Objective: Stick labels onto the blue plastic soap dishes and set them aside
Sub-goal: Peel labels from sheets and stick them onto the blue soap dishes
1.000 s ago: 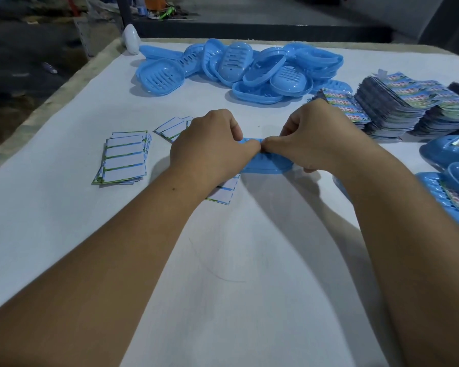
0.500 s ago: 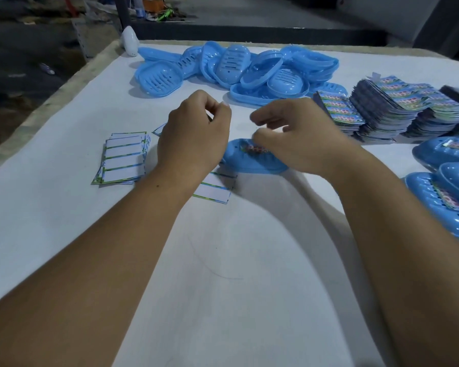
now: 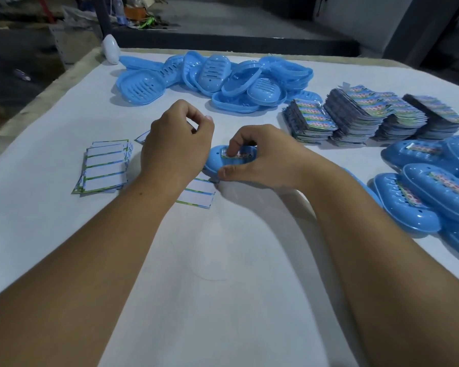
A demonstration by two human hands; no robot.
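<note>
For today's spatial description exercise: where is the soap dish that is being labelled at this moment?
In the head view it lies mid-table: the soap dish is held by the right hand, just right of the left hand, nearer than the unlabelled pile.

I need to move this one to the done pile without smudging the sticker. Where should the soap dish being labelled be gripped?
Grip the soap dish by its long rims, coming from above and the right. It lies bottom up with the label on top, so the sides are bare. The right hand already has its thumb on the near rim.
</note>
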